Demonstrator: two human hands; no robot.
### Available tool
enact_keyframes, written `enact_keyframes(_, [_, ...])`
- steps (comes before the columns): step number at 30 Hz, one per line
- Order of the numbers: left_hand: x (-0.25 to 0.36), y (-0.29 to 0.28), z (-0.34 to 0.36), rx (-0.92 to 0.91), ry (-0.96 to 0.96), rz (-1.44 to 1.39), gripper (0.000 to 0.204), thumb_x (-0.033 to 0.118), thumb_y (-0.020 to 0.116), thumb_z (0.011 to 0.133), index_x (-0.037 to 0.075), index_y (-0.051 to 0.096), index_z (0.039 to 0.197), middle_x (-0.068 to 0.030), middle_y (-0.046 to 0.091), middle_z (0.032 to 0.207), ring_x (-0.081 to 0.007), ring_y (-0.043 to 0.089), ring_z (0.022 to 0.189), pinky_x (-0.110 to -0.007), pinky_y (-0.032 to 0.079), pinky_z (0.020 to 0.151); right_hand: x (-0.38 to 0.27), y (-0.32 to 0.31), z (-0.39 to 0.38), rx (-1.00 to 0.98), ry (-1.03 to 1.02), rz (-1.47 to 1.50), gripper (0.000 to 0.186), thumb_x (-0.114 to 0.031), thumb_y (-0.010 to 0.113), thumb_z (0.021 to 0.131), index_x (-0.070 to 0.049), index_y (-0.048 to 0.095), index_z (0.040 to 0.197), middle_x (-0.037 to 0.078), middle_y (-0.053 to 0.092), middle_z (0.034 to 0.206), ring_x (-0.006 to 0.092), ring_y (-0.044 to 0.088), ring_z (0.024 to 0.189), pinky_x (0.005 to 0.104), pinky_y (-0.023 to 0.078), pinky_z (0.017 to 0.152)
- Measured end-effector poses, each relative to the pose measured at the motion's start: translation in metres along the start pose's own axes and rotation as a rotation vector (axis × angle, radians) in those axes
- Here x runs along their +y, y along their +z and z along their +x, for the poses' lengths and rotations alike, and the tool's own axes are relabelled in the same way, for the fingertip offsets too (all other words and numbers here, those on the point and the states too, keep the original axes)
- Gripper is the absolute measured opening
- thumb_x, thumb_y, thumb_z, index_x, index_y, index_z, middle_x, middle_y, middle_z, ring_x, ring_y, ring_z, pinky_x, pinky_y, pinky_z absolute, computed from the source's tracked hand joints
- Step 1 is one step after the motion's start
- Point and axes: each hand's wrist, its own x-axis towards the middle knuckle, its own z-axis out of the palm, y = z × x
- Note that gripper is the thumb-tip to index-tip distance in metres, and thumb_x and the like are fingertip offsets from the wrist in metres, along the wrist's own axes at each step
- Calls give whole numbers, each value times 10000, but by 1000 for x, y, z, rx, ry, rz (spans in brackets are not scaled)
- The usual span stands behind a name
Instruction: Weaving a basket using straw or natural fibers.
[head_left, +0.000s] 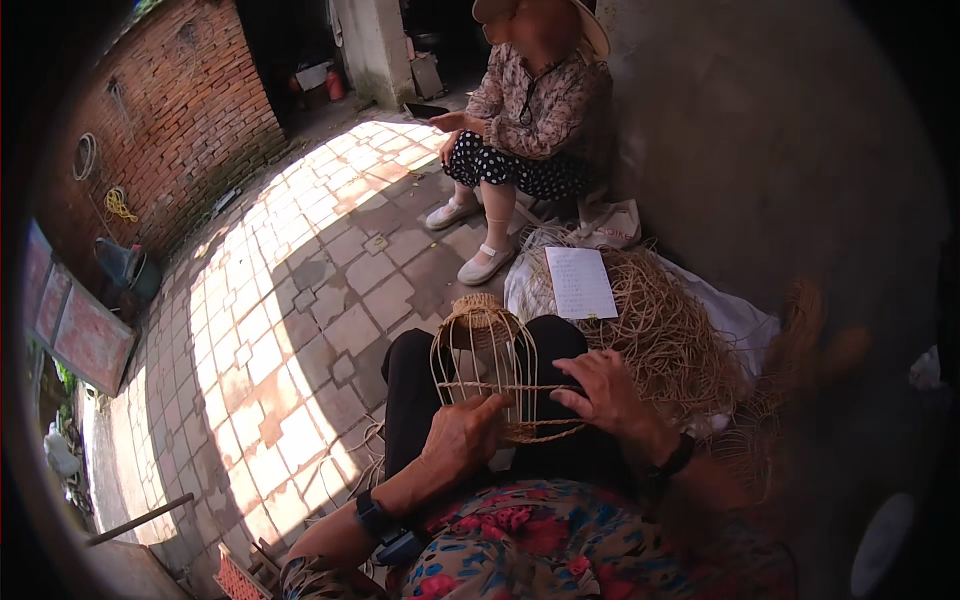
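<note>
A small woven basket frame (pixel 480 345) rests on my lap between my knees, its thin pale ribs curving out from a densely woven tan end. A twisted straw cord (pixel 515 387) crosses the ribs, and another loop of cord hangs lower down. My left hand (pixel 465 432) is closed around the near side of the frame, its fingers curled over the ribs. At the right side, my right hand (pixel 608 395) has its thumb and fingers around the end of the crossing cord. My palms hide part of the lower ribs.
A heap of loose straw cords (pixel 665 340) lies on a white sheet (pixel 735 315) at my right, with a written paper (pixel 582 283) on top. Ahead sits another person (pixel 540 120) in a hat, holding a dark flat object. Paving (pixel 370 270) stretches left toward a brick wall (pixel 180 90).
</note>
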Motion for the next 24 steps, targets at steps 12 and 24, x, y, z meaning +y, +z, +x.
enact_keyframes(12, [1,5,14,-260,-135,12,330,200,666,802,125,576,1111,-211,625,664,-405,647,679,-494,520,626,-14,-37,-6,-10,-29,269,168,-67,681,776,-33,630,933,106,610,842,278,612,827,362,498,704])
enact_keyframes(24, [1,5,9,-91,-264,-166,262,181,631,811,113,597,1062,-184,642,715,-378,649,707,-448,518,642,-44,22,-33,-180,623,1123,438,-257,586,934,-38,459,1292,74,592,863,176,612,749,363,512,657])
